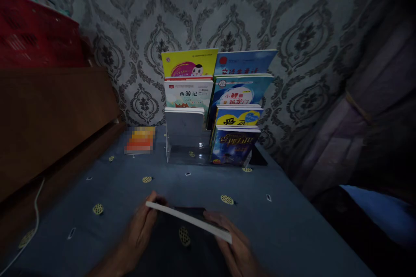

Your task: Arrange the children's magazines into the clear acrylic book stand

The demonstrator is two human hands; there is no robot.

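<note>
Thin white-edged book [190, 220], held low and near the viewer, above the blue patterned tablecloth [286, 225]. Seen edge-on; its far side tilts down to the right. Left hand [141, 229] grips its left end, fingers curled round the edge. Right hand [235, 246] holds the right end, thumb along the top, fingers beneath. Both hands closed on the book; cover not readable from this angle.

Well beyond the hands, against the grey damask wallpaper [308, 30], stands a clear acrylic tiered book stand [182, 153]. Left column, back to front: yellow book [190, 62], a white book titled 西游记 [188, 93], then a plain white book [184, 121]; the front slot on that side shows bare acrylic. Right column, back to front: blue book [245, 62], a blue-and-white book [240, 91], a yellow-and-blue book [238, 116], a dark blue book [234, 145] at the front.

Left of the stand, a pixelated orange item [140, 139] lies flat on the cloth. Wooden headboard [48, 117] runs along the left, a red crate [35, 34] on top, white cable [35, 207] trailing below. Dark curtain [367, 117] to the right.
</note>
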